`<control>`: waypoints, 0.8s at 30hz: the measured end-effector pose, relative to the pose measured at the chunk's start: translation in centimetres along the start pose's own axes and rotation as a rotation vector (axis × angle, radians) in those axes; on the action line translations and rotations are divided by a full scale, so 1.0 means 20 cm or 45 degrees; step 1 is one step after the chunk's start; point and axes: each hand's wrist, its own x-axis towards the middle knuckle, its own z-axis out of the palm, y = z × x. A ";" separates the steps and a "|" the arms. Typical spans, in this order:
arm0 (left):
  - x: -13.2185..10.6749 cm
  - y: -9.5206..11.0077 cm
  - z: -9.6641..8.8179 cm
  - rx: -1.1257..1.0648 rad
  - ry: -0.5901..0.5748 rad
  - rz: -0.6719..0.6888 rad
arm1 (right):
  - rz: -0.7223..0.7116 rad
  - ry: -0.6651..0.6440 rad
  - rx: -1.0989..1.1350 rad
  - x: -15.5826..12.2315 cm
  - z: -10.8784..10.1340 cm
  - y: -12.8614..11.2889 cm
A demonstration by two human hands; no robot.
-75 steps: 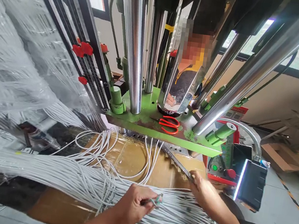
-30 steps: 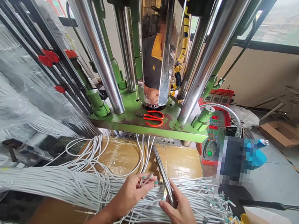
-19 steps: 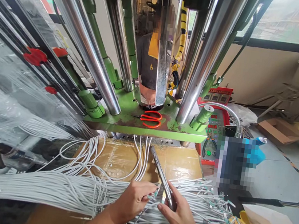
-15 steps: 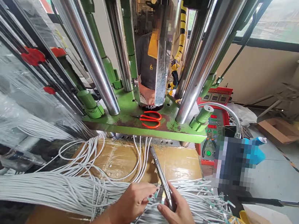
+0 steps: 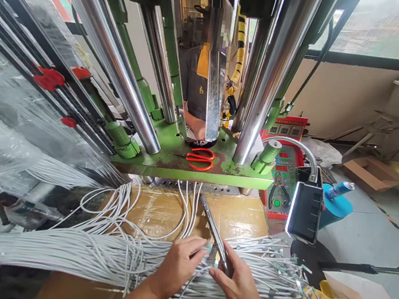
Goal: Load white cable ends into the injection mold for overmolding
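Note:
My left hand (image 5: pixel 176 266) is closed in a pinch on the teal-tipped ends of a few white cables (image 5: pixel 204 247). My right hand (image 5: pixel 238 287) is closed around the near end of a long metal bar (image 5: pixel 213 230), which slants away toward the green machine. The two hands nearly touch above a thick bundle of white cables (image 5: pixel 61 251) that lies across a tape-covered cardboard box (image 5: pixel 162 208). Several loose cables (image 5: pixel 188 207) run up under the machine's base plate.
A green press (image 5: pixel 190 160) with chrome columns (image 5: pixel 268 75) stands just behind, red scissors (image 5: pixel 198 159) on its plate. A person stands behind it. A lamp on a flexible arm (image 5: pixel 303 212) and red control box (image 5: pixel 284 146) sit right; plastic-wrapped cables (image 5: pixel 12 120) left.
My right hand brought the metal bar from the far right in toward my left hand. My left hand lifted the cable ends up to the bar. The view swung right.

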 end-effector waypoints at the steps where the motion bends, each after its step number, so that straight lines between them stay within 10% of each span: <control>1: 0.00 0.02 -0.01 -0.040 0.018 -0.094 | -0.001 0.010 0.006 0.00 0.00 0.00; 9: 0.00 0.04 -0.14 -0.386 0.216 -0.640 | 0.052 0.029 0.043 0.00 0.00 0.03; 24: 0.12 -0.08 -0.11 0.065 -0.059 -0.090 | 0.101 0.017 0.078 0.01 0.00 0.10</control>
